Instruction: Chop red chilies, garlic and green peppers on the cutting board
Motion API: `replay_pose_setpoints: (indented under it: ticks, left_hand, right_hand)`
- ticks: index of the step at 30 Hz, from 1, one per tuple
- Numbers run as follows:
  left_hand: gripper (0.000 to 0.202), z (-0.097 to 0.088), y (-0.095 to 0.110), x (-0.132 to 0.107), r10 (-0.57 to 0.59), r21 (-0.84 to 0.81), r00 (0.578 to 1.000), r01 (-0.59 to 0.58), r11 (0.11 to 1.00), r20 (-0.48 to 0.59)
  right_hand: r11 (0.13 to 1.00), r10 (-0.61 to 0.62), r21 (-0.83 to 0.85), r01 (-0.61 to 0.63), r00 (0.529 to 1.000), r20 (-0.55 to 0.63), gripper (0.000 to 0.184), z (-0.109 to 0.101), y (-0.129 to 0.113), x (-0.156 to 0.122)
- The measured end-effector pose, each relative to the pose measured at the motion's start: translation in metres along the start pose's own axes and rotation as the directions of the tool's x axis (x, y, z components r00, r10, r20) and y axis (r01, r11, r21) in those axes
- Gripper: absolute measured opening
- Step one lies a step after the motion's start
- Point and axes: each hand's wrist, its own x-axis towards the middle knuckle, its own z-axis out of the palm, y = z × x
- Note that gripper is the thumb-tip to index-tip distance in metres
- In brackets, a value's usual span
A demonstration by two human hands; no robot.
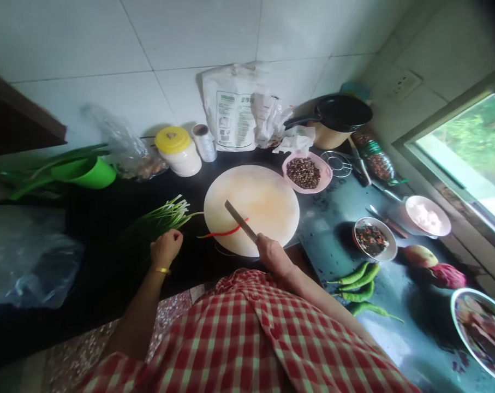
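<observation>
My right hand (274,254) grips a kitchen knife (239,219), its blade pointing away and left over the round cutting board (263,188). A long red chili pepper (220,233) lies across the board's near left edge, its thin end sticking out past the rim; the blade crosses over its other end. Left of the board, my left hand (166,249) is closed, thumb against the curled fingers. Whether anything is pinched in it I cannot make out. Just beyond that hand rests a bunch of green onions (168,213), white ends toward the board.
At the back stand a yellow-lidded jar (178,153), a plastic-wrap roll (205,143) and a white bag (233,109). A pink bowl of beans (327,174) sits behind the board. To the right are green peppers (359,277), a small bowl (390,248) and a dark pan (344,112).
</observation>
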Motion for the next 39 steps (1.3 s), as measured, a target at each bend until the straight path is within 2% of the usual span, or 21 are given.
replay_pose_setpoints:
  ticks: [2, 3, 5, 7, 9, 11, 12, 15, 19, 23, 27, 30, 35, 37, 39]
  left_hand:
    - [0.029, 0.02, -0.019, -0.019, -0.035, 0.0, 0.997, 0.035, 0.999, 0.076]
    - [0.029, 0.028, -0.022, -0.027, -0.032, 0.008, 0.997, 0.032, 0.999, 0.063]
    - [0.03, 0.039, -0.015, -0.041, 0.005, 0.01, 0.997, -0.005, 1.0, -0.073]
    - [0.031, 0.041, 0.005, -0.049, 0.133, -0.021, 0.956, -0.143, 0.989, -0.26]
    - [0.03, 0.038, 0.031, -0.051, 0.335, -0.042, 0.872, -0.373, 0.927, -0.356]
    - [0.028, 0.036, 0.057, -0.047, 0.497, -0.036, 0.796, -0.54, 0.841, -0.346]
    - [0.027, 0.036, 0.067, -0.044, 0.54, -0.032, 0.776, -0.58, 0.814, -0.327]
    - [0.025, 0.043, 0.084, -0.032, 0.59, -0.027, 0.757, -0.621, 0.784, -0.282]
    - [0.03, 0.053, 0.086, -0.025, 0.633, -0.023, 0.72, -0.665, 0.746, -0.284]
    - [0.028, 0.05, 0.079, -0.028, 0.639, -0.021, 0.716, -0.671, 0.742, -0.282]
    - [0.028, 0.037, 0.078, -0.023, 0.546, -0.073, 0.781, -0.591, 0.804, -0.304]
    - [0.028, 0.029, 0.098, -0.011, 0.496, -0.147, 0.804, -0.562, 0.814, -0.328]
    - [0.032, 0.03, 0.152, -0.001, 0.58, -0.178, 0.784, -0.617, 0.767, -0.218]
    - [0.031, 0.033, 0.16, -0.002, 0.61, -0.163, 0.767, -0.64, 0.751, -0.198]
    - [0.029, 0.034, 0.154, -0.003, 0.625, -0.166, 0.747, -0.662, 0.731, -0.227]
  right_hand:
    - [0.999, -0.04, -0.031, 0.042, 0.997, 0.073, 0.017, 0.004, -0.01, 0.007]
    - [0.997, -0.056, -0.052, 0.061, 0.993, 0.1, 0.017, 0.005, -0.014, 0.01]
    - [0.991, -0.075, -0.099, 0.09, 0.986, 0.146, 0.018, 0.008, -0.02, 0.016]
    - [0.984, -0.074, -0.148, 0.102, 0.981, 0.181, 0.019, 0.01, -0.023, 0.02]
    - [0.977, -0.062, -0.189, 0.102, 0.976, 0.207, 0.019, 0.01, -0.026, 0.022]
    - [0.971, -0.048, -0.218, 0.097, 0.974, 0.22, 0.02, 0.009, -0.028, 0.023]
    - [0.97, -0.04, -0.227, 0.092, 0.973, 0.226, 0.02, 0.009, -0.029, 0.024]
    - [0.968, -0.003, -0.239, 0.07, 0.963, 0.271, 0.021, 0.008, -0.034, 0.029]
    - [0.973, 0.042, -0.229, 0.034, 0.947, 0.319, 0.029, 0.015, -0.044, 0.043]
    - [0.976, 0.039, -0.218, 0.021, 0.962, 0.269, 0.033, 0.023, -0.05, 0.054]
    - [0.99, 0.0, -0.141, 0.032, 0.975, 0.224, 0.027, 0.015, -0.038, 0.047]
    - [0.991, 0.039, -0.129, -0.023, 0.992, 0.121, 0.022, 0.001, -0.02, 0.032]
    - [0.951, 0.26, -0.192, -0.242, 0.962, 0.077, 0.019, -0.014, 0.003, 0.013]
    - [0.943, 0.286, -0.197, -0.266, 0.955, 0.077, 0.018, -0.013, 0.006, 0.009]
    - [0.944, 0.285, -0.196, -0.265, 0.955, 0.079, 0.018, -0.011, 0.004, 0.008]
